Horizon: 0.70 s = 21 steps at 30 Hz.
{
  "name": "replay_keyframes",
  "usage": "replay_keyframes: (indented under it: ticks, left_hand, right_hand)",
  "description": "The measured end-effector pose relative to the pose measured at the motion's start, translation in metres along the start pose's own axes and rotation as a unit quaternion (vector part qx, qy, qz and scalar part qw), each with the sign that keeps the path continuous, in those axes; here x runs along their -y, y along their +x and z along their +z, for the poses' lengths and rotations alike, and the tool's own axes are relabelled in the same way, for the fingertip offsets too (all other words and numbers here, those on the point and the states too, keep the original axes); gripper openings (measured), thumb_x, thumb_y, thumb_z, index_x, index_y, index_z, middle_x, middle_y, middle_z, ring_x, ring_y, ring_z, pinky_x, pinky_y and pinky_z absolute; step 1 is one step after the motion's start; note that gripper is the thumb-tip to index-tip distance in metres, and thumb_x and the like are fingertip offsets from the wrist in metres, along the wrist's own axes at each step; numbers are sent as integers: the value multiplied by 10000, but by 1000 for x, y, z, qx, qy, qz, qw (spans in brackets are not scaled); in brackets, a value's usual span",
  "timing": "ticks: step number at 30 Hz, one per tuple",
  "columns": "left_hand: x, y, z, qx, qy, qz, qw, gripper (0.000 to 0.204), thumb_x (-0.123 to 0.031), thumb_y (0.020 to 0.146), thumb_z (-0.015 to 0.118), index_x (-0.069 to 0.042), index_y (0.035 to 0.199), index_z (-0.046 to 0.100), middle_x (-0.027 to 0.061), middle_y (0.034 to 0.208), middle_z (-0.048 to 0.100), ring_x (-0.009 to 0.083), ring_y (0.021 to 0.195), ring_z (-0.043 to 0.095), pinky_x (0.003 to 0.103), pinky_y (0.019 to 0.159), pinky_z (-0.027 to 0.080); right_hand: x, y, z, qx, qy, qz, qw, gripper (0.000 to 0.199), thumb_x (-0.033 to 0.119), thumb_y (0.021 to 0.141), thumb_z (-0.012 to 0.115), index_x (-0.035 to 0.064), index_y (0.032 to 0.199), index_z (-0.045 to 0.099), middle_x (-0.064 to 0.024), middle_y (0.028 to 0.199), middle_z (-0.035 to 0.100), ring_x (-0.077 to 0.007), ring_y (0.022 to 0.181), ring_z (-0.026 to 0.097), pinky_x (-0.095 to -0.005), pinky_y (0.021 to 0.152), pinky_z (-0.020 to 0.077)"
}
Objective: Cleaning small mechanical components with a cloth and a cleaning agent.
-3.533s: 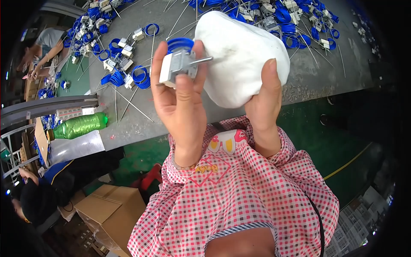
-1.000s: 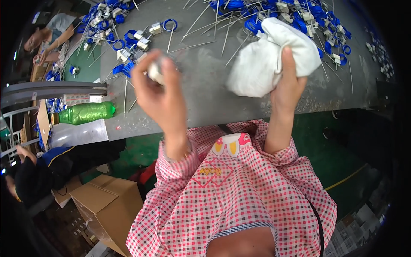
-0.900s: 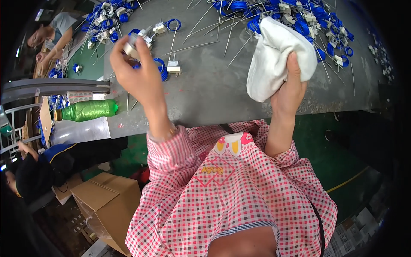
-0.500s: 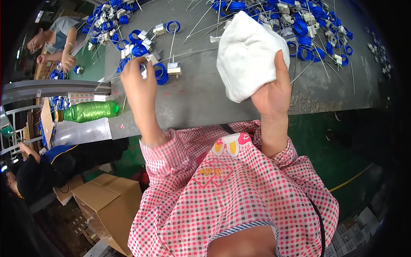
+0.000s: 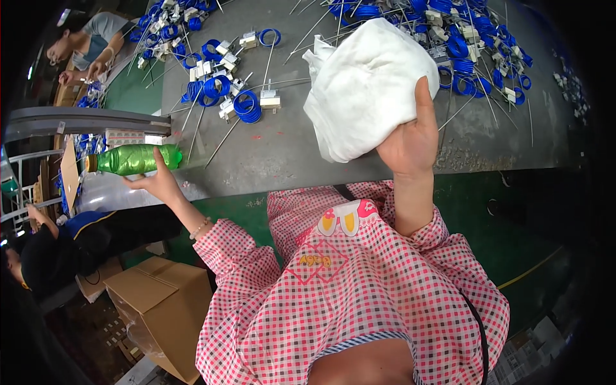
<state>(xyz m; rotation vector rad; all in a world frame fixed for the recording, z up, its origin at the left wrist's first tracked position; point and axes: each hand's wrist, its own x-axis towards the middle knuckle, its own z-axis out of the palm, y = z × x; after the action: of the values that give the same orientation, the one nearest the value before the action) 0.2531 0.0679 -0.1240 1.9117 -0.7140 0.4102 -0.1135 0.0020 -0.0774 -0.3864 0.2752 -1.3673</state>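
Note:
A bunched white cloth (image 5: pixel 372 86) fills my right hand (image 5: pixel 410 144), whose thumb stands up along its right side; the other fingers are hidden beneath it. At the left end of the bench, a green plastic bottle (image 5: pixel 131 159) with a brown-gold cap lies on its side. My left hand (image 5: pixel 160 183) is at the bottle's near side with fingers apart, one finger crossing in front of it; whether it presses on the bottle I cannot tell. Beyond, a small group of blue coiled tubes with pale metal-and-white parts (image 5: pixel 247 106) lies on the bench.
Large heaps of similar coils (image 5: pixel 459 48) cover the far right of the grey bench (image 5: pixel 256 160), with more at far left. A co-worker (image 5: pixel 96 42) works at far left; another person in dark clothes (image 5: pixel 96 244) is at left. A cardboard box (image 5: pixel 160 308) stands below the bench.
My left hand has left the coils and come down and left to the green bottle. The cloth in my right hand has loosened and spread to the left.

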Motion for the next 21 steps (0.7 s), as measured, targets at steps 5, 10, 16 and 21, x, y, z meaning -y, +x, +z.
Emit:
replay_keyframes:
  ticks: [5,10,16,21]
  left_hand:
    - [14,1,8,25,-20,14,999,750,-278,659,724,87,1155,296,234,1126,407,297,985,471,371,844,394]
    - [-36,-17,-31,45,-54,153,986,665,-179,628,747,60,1122,370,181,1079,466,263,954,492,358,829,399]
    - [-87,-39,-55,230,-65,259,936,696,-133,597,756,22,1155,370,140,1048,517,210,921,537,312,804,428]
    - [-118,-63,-48,372,-77,297,876,714,-94,552,741,1,1171,397,156,1049,525,256,939,546,328,807,430]
  right_hand:
    - [5,-3,1,4,-1,2,1000,563,377,896,310,-24,1280,216,-177,1307,297,-312,1208,303,-438,993,263]
    - [10,-2,0,-15,-28,-31,999,565,377,896,313,-23,1281,213,-175,1307,298,-311,1207,304,-438,992,267]
    - [18,-9,10,-20,-80,-94,992,561,380,897,309,-12,1285,208,-170,1308,293,-306,1205,309,-434,990,276]
    - [20,-17,23,-11,-105,-124,987,557,381,898,306,-5,1286,206,-167,1304,299,-298,1198,323,-425,987,286]
